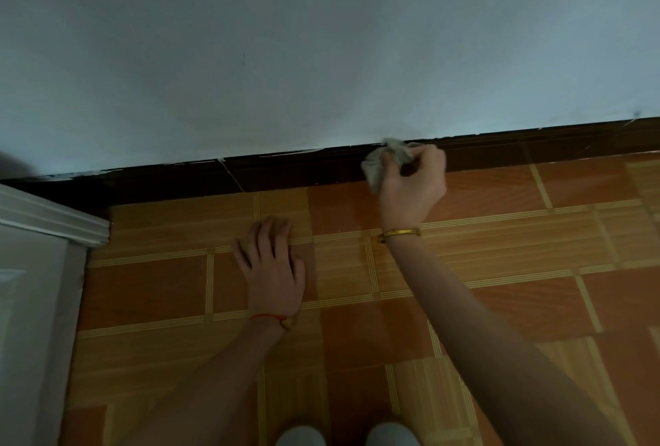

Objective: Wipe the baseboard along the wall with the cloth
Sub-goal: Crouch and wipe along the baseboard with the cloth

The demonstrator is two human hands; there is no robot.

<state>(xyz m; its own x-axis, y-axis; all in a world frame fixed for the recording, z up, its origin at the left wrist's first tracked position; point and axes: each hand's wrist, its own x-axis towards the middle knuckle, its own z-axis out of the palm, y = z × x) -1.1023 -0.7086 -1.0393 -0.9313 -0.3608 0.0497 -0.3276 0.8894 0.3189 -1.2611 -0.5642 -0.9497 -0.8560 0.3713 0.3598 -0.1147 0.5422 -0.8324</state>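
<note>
Dim room, pale wall (pixel 321 35) above a dark brown baseboard (pixel 293 174) that runs left to right, w/ orange-and-tan patterned floor tiles (pixel 500 302) below. At far left a white door frame (pixel 46 231) meets the baseboard's end. The right hand (pixel 414 181) grips a crumpled grey cloth (pixel 387 160), fingers curled round it, pressing it onto the baseboard's top edge and face, roughly mid-wall. The left hand (pixel 275 267) lies flat on the tiles, fingers spread — apparently bracing the body. Gold bangle (pixel 400 233) on the right wrist, red string (pixel 271 317) on the left.

Step in hand looks like the wipe itself — mid-stroke. Which stretch is already clean I can't tell. Next move prob. calls for sliding the cloth along the strip w/ steady pressure, then shifting the bracing hand to follow.
</note>
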